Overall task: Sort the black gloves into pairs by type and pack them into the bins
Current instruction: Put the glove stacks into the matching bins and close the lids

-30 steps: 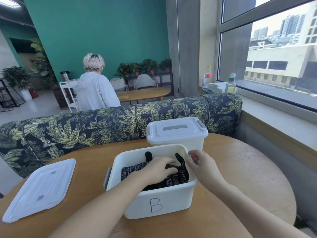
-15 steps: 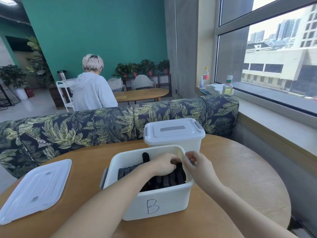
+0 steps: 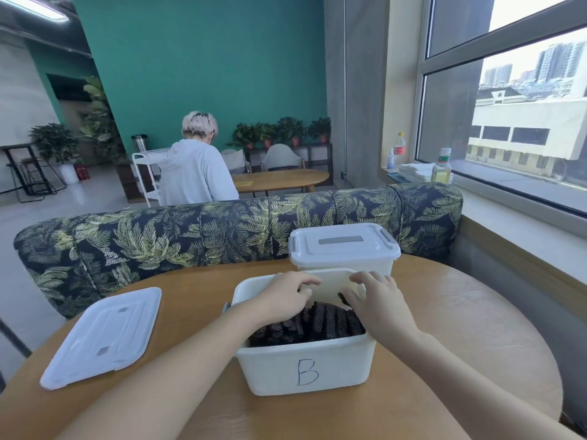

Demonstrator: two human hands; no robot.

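Both hands have shifted toward the far wall of bin B (image 3: 305, 366): left hand (image 3: 282, 300) and right hand (image 3: 374, 303), fingers loosely curled, press on the black dotted gloves (image 3: 317, 322) inside; whether either grips fabric cannot be told. Packing appears nearly complete, with the closed bin (image 3: 343, 249) behind and only the loose lid (image 3: 104, 335), lying unobstructed on the table (image 3: 460, 328), left to fit.

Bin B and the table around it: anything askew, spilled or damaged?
Nothing stands out. Bin B sits upright with the black gloves inside it, both hands over them. Its loose lid lies flat on the table; the second bin is lidded.
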